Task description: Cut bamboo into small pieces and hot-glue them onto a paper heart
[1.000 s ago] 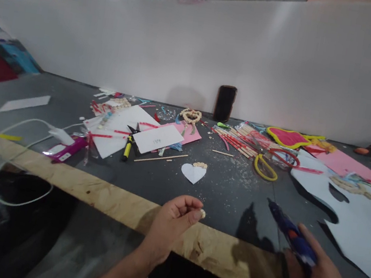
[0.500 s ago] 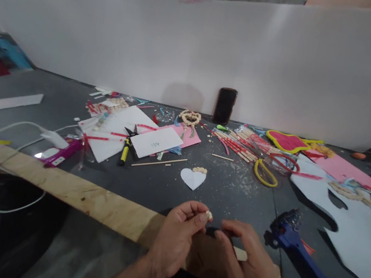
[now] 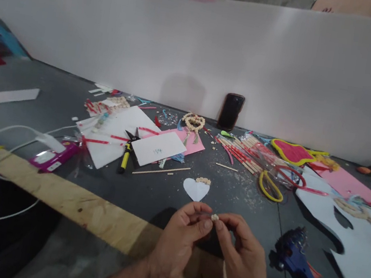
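A small cluster of cream beads point(image 3: 214, 217) is pinched between the fingertips of both hands, near the table's front edge. My left hand point(image 3: 184, 233) grips it from the left, and my right hand point(image 3: 242, 249) closes on it from the right. Just beyond my fingers lies a white paper heart point(image 3: 194, 190), with a short row of cream pieces point(image 3: 203, 180) along its upper right lobe. A thin wooden stick point(image 3: 161, 170) rests to the left of the heart.
Yellow-handled pliers point(image 3: 125, 157) and a white card point(image 3: 159, 149) lie to the left. A blue glue gun point(image 3: 305, 271) is at the right, below yellow scissors point(image 3: 271, 186). A phone point(image 3: 231, 112) leans against the white partition point(image 3: 123, 40).
My right hand has come in to meet my left, and its fingertips now touch the bead cluster. The view has shifted slightly.
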A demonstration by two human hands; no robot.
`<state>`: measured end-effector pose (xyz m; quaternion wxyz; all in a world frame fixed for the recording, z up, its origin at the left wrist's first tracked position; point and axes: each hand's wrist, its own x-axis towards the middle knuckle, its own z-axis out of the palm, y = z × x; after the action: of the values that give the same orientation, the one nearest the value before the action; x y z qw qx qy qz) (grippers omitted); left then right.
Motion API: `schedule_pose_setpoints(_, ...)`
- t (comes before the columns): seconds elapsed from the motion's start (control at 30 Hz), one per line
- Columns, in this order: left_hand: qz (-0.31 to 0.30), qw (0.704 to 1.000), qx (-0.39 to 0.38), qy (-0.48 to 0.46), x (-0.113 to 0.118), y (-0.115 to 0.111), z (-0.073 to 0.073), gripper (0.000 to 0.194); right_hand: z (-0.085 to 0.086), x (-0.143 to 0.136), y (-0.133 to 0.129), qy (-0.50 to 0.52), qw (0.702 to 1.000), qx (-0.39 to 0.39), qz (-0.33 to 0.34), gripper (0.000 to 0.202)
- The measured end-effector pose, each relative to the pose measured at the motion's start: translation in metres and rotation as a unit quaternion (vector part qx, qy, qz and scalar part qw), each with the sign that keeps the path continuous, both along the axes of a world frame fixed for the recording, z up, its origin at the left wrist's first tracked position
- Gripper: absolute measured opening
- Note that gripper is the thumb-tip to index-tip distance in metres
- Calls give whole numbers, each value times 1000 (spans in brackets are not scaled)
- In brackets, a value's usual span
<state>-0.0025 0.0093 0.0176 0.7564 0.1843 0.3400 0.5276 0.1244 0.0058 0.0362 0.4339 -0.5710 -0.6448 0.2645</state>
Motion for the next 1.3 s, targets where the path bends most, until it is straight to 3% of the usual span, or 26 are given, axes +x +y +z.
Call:
schedule_pose_setpoints(0.1, -58, 989, 62, 118, -17, 12, 3, 33, 5, 9, 17, -33, 999, -4, -32, 19)
schedule_pose_setpoints(0.17, -80, 950, 151, 260, -34, 28, 9, 29, 6, 16, 31, -67, 997, -12, -35, 22)
schedule_pose_setpoints(0.27, -85, 832, 289, 466, -54, 59, 19, 18, 1, 21, 54, -133, 991, -31, -16, 25)
schedule_pose_setpoints(0.4, -129, 658, 458, 583, -62, 100, 16, 21, -16, 17, 75, -180, 983, -44, 4, 24)
schedule_pose_setpoints(0.47, -157, 600, 511, 596, -60, 113, 4, 22, -25, 12, 82, -199, 978, -54, 9, 22)
schedule_pose_setpoints(0.53, -174, 568, 535, 601, -58, 121, -8, 24, -32, 9, 86, -219, 974, -64, 10, 21)
schedule_pose_setpoints(0.7, -185, 551, 541, 608, -59, 129, -26, 28, -36, 4, 90, -268, 960, -77, 7, 22)
schedule_pose_setpoints(1.03, -172, 518, 563, 621, -61, 128, -36, 29, -42, 1, 90, -327, 943, -66, -11, 24)
schedule_pose_setpoints(1.3, -171, 504, 567, 629, -61, 126, -36, 29, -42, 3, 89, -325, 945, -45, -3, 23)
